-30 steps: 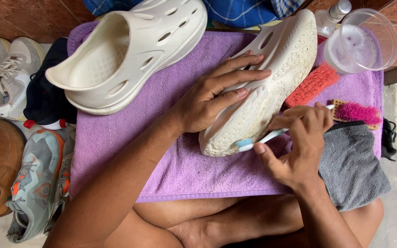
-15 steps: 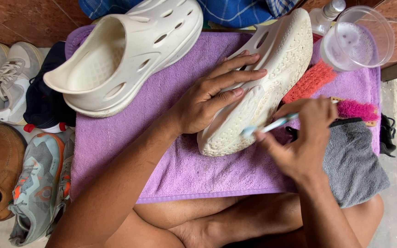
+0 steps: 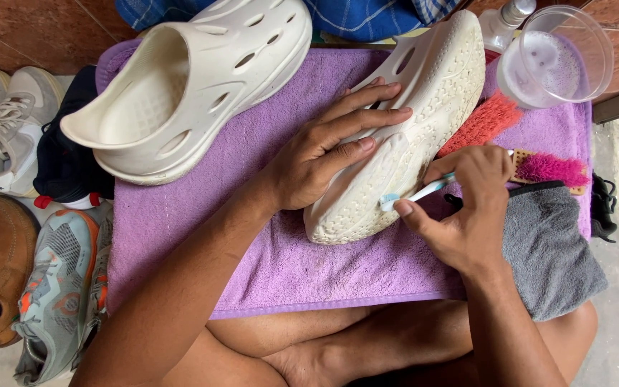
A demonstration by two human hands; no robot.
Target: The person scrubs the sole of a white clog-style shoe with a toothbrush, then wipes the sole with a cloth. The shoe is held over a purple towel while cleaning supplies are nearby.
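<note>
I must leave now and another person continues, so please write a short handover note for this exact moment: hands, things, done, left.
Left hand: flat on the overturned white clog, steadying it on the purple towel.
Right hand: grips a small toothbrush, bristles against the sole's edge.
Second white clog lies upright, upper left.
Nearby: orange brush, pink brush, grey cloth, clear cup of cloudy liquid.
Done: cannot tell which parts are clean.
Left: sole looks dingy; scrubbing probably goes on.

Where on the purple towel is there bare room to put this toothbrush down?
The widest bare strip of the purple towel runs along its near edge, below the white clog and the sole-up clog. Another patch lies between the two clogs. The right end is crowded: orange brush, pink brush, grey cloth, clear cup.
</note>
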